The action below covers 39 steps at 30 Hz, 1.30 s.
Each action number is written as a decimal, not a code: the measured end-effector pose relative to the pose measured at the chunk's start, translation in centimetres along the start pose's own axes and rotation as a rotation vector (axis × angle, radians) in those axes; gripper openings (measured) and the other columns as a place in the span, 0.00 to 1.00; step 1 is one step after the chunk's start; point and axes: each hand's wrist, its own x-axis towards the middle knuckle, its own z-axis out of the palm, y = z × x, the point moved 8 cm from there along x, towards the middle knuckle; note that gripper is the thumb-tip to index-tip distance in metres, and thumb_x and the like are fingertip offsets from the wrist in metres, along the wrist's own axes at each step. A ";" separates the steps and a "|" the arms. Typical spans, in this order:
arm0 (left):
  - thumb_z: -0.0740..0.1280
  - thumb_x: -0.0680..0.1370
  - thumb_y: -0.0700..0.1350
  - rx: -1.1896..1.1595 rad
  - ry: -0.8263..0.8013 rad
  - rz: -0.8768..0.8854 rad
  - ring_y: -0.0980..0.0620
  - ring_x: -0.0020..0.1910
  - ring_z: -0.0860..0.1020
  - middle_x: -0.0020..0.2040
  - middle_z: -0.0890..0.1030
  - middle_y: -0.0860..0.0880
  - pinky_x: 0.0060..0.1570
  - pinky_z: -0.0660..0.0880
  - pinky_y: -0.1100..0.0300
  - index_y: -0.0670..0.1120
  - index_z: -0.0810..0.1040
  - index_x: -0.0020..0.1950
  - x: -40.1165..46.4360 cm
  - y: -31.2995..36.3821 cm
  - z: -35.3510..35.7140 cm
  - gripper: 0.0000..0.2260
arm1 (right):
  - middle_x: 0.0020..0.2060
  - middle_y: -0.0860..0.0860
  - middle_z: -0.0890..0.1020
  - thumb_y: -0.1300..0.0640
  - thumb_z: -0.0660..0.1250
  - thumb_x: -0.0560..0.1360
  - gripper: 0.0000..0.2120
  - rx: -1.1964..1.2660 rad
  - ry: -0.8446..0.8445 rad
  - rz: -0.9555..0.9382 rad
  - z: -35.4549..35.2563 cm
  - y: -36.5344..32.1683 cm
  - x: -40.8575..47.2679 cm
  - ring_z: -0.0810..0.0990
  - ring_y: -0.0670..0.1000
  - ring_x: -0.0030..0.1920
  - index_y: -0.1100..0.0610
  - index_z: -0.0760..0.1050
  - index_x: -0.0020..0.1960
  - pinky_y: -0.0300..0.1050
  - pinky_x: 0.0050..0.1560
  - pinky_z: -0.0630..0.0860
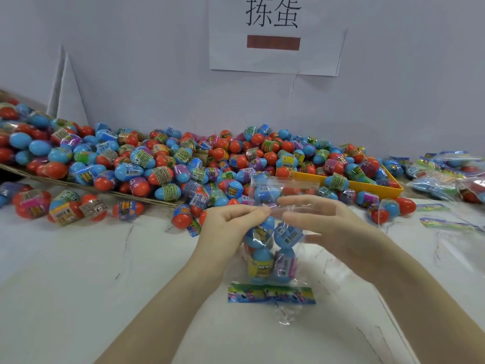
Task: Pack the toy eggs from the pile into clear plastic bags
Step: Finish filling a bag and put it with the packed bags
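Note:
A clear plastic bag point(273, 258) with a colourful printed header strip stands on the white table before me, holding several blue toy eggs. My left hand point(231, 224) pinches the bag's top on the left side. My right hand point(322, 222) holds the bag's upper part from the right, fingers stretched across the plastic. The bag's open flap rises above both hands. A big pile of red and blue toy eggs point(183, 164) lies behind, along the wall.
A yellow tray point(367, 183) sits in the pile at right. Filled bags point(443, 177) lie at far right, with flat bags point(446, 224) beside them. A cardboard sheet point(78, 185) slopes under the left eggs. Loose eggs point(65, 208) rest at left on the white marbled table point(78, 271).

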 end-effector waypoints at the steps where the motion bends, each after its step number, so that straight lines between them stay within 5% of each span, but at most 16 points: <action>1: 0.70 0.71 0.41 -0.015 0.009 -0.005 0.59 0.32 0.80 0.34 0.84 0.51 0.27 0.73 0.68 0.47 0.84 0.36 0.0 0.0 -0.1 0.05 | 0.45 0.44 0.84 0.47 0.72 0.58 0.20 0.005 0.004 -0.005 -0.6 0.0 -0.1 0.82 0.42 0.46 0.48 0.80 0.49 0.41 0.47 0.77; 8: 0.70 0.66 0.50 0.026 -0.053 0.040 0.58 0.35 0.81 0.37 0.85 0.50 0.34 0.77 0.67 0.46 0.85 0.39 0.3 0.7 -0.3 0.09 | 0.38 0.53 0.85 0.54 0.69 0.59 0.06 0.099 0.145 -0.091 -2.5 -0.2 -0.2 0.82 0.45 0.37 0.52 0.84 0.34 0.36 0.36 0.79; 15: 0.71 0.66 0.44 0.161 -0.080 0.112 0.55 0.39 0.83 0.41 0.85 0.48 0.35 0.78 0.66 0.43 0.83 0.46 0.6 1.5 -1.9 0.11 | 0.40 0.53 0.85 0.54 0.70 0.59 0.07 0.157 0.116 -0.065 -2.6 0.5 0.1 0.84 0.48 0.37 0.51 0.85 0.36 0.37 0.33 0.79; 21: 0.71 0.68 0.35 0.144 -0.101 0.108 0.55 0.33 0.83 0.34 0.84 0.49 0.31 0.77 0.66 0.48 0.84 0.36 0.6 1.7 -2.0 0.08 | 0.39 0.54 0.85 0.57 0.70 0.60 0.07 0.138 0.044 -0.065 -2.6 0.6 0.1 0.84 0.49 0.38 0.52 0.85 0.36 0.36 0.32 0.78; 26: 0.71 0.68 0.34 0.132 -0.119 0.090 0.55 0.34 0.83 0.34 0.84 0.48 0.29 0.77 0.66 0.50 0.85 0.34 0.7 1.7 -2.3 0.11 | 0.36 0.53 0.85 0.60 0.70 0.58 0.08 0.124 0.055 -0.147 -2.8 0.0 0.0 0.84 0.49 0.37 0.51 0.85 0.35 0.36 0.32 0.78; 31: 0.72 0.61 0.41 0.077 -0.136 0.097 0.52 0.34 0.83 0.35 0.85 0.45 0.29 0.77 0.66 0.51 0.85 0.36 0.8 1.6 -2.5 0.08 | 0.38 0.51 0.85 0.52 0.74 0.54 0.11 0.094 0.025 -0.146 -2.2 0.0 0.0 0.84 0.49 0.38 0.49 0.85 0.36 0.35 0.33 0.77; 39: 0.72 0.58 0.43 0.111 -0.138 0.113 0.51 0.37 0.84 0.37 0.85 0.46 0.33 0.79 0.63 0.49 0.85 0.37 1.2 1.6 -3.1 0.08 | 0.35 0.54 0.85 0.58 0.72 0.60 0.05 0.094 0.025 -0.082 -2.1 0.6 0.2 0.83 0.49 0.33 0.53 0.85 0.35 0.36 0.31 0.78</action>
